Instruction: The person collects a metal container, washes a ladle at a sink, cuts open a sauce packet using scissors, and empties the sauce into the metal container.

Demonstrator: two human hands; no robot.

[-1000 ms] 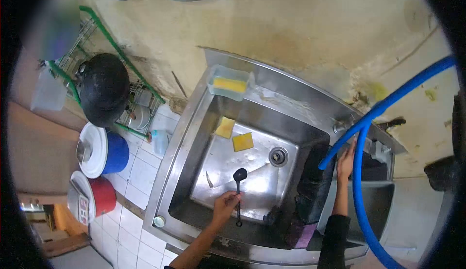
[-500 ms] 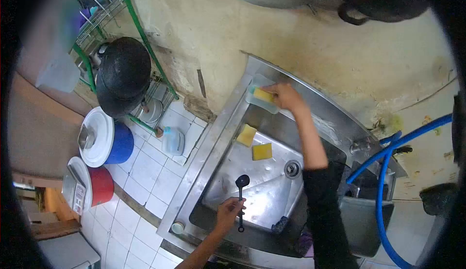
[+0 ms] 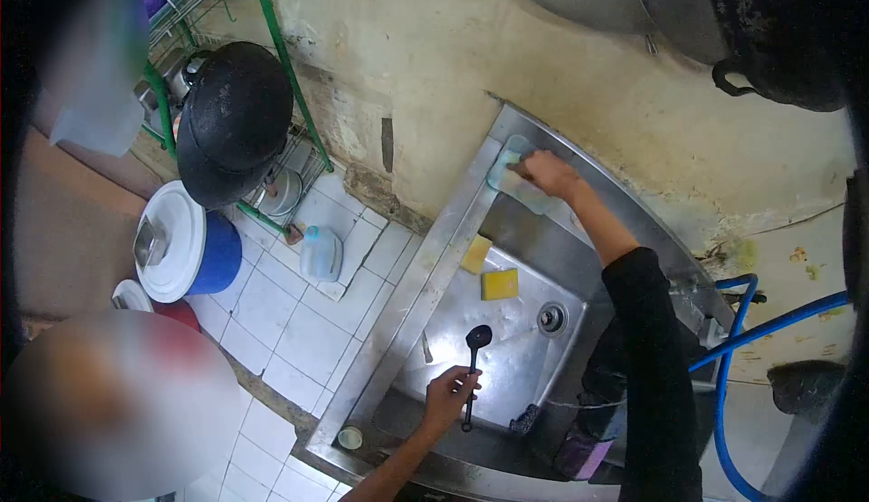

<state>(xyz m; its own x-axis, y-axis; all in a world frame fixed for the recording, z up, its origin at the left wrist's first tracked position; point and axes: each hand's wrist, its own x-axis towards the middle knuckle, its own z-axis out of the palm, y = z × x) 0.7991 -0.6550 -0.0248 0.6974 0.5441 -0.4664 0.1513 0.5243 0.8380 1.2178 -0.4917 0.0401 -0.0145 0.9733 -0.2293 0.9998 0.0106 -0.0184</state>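
My left hand (image 3: 450, 395) is closed round the handle of a black ladle (image 3: 473, 357), its bowl up over the metal sink (image 3: 453, 339). At the sink's back corner my right hand (image 3: 549, 172) reaches into a clear plastic container (image 3: 516, 181). Its fingers are bent down, and what they hold, if anything, is hidden. Two yellow sponges, one (image 3: 499, 284) nearer the drain and one (image 3: 476, 255) by the sink wall, lie in the basin. A dark scrubber (image 3: 524, 419) rests near the basin's front edge.
Blue hose (image 3: 769, 330) crosses at the right, beside the tap. A black wok (image 3: 237, 117) hangs on a green rack at the left. Below it stand a blue bucket (image 3: 217, 253) and a bottle (image 3: 320, 254). A blurred person is at the lower left.
My right hand has moved from the tap side to the container, where the yellow sponge seen earlier no longer shows. The ladle stays in my left hand. A blurred person has appeared.
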